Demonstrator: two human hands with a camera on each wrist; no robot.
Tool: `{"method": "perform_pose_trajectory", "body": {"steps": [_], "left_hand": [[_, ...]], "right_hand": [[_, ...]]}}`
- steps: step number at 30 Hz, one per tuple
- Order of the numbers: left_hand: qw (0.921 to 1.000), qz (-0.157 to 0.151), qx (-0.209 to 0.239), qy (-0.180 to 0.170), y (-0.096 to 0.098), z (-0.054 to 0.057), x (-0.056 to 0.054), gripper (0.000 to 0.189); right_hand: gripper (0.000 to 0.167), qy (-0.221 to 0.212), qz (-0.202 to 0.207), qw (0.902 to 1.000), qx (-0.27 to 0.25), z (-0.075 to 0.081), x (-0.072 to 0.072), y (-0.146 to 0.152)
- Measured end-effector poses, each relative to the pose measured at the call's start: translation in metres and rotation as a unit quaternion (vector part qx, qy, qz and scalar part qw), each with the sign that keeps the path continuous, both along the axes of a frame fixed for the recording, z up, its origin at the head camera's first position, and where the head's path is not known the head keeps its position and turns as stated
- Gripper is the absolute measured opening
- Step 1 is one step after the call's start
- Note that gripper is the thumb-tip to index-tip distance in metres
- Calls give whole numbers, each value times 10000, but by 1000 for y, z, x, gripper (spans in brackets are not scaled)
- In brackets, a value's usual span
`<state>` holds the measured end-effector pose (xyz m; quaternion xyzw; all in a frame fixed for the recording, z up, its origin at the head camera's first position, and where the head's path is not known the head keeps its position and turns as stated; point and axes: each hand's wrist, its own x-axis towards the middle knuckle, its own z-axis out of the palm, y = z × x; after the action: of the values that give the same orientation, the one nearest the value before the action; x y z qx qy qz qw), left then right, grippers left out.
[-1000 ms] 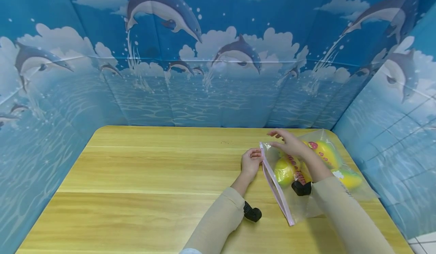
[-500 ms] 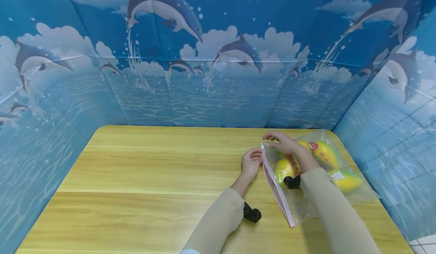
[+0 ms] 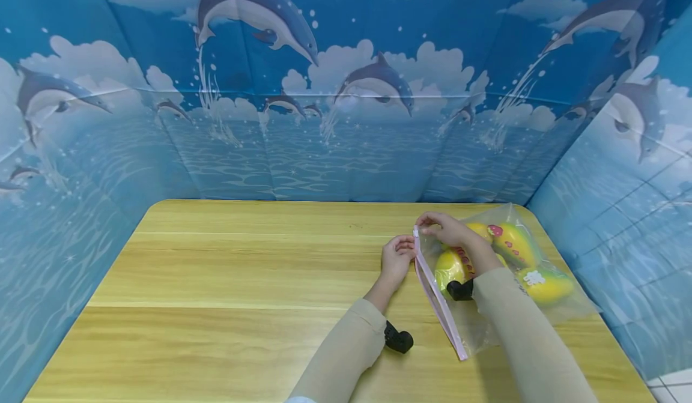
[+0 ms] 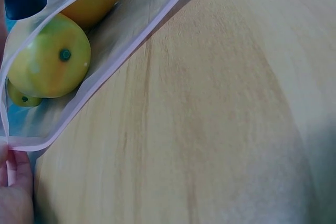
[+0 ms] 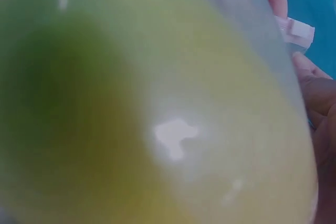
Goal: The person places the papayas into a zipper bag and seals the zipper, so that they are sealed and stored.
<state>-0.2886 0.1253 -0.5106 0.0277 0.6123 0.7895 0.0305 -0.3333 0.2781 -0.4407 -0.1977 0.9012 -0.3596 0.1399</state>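
Note:
A clear zip bag (image 3: 476, 331) with a pink zip strip (image 3: 440, 304) lies on the table's right side. Inside are several yellow-green, mango-shaped fruits (image 3: 546, 286), some with red or white markings. In the left wrist view the bag's mouth gapes, showing a rounded fruit (image 4: 50, 59) with a green dot. My left hand (image 3: 397, 259) pinches the strip near its far end. Reaching over the bag, my right hand (image 3: 449, 232) has fingers and thumb curled at that far corner, where a whitish slider (image 5: 300, 30) shows. A blurred fruit (image 5: 131, 103) fills most of the right wrist view.
The wooden table (image 3: 216, 283) extends to the left of the bag. A dolphin-print curtain (image 3: 346, 151) rises behind it and along both sides. Black wrist cameras (image 3: 399, 338) hang under both forearms.
My right hand has come left and slightly nearer, its fingers closing in on the bag's far corner. My left hand has stayed at the strip.

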Motion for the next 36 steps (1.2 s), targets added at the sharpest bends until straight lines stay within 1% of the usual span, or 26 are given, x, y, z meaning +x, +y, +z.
{"method": "perform_pose_trajectory", "body": {"steps": [5, 8, 12, 15, 19, 22, 25, 29, 32, 36], "left_hand": [[9998, 120, -122, -33, 0, 0, 1, 25], [9994, 144, -307, -22, 0, 1, 2, 25], [9977, 179, -631, 161, -1, 2, -1, 24], [9948, 305, -882, 394, -1, 5, -4, 19], [9893, 466, -1235, 624, -1, 13, -7, 15], [9843, 499, -1534, 720, -1, 19, -8, 14], [9795, 507, -1784, 780, -1, 21, -8, 13], [9755, 487, -1964, 862, -1, 21, -8, 12], [9754, 441, -1964, 896, -1, 21, -8, 12], [9761, 332, -1962, 873, -2, 20, -7, 11]], "right_hand": [[13, 106, -196, 9993, -295, -5, -1, 1], [13, 166, -286, 9988, -360, -8, -2, 3], [13, 223, -337, 9982, -435, -9, -1, 3], [12, 274, -324, 9979, -490, -10, 0, 2], [10, 294, -304, 9974, -580, 5, 11, -8], [9, 315, -284, 9968, -684, 14, 17, -13], [9, 361, -269, 9968, -657, 6, 12, -9], [10, 408, -269, 9972, -567, -6, 5, -3], [10, 460, -214, 9969, -598, -10, 3, -2], [10, 442, -233, 9968, -631, -10, 5, -4]]}}
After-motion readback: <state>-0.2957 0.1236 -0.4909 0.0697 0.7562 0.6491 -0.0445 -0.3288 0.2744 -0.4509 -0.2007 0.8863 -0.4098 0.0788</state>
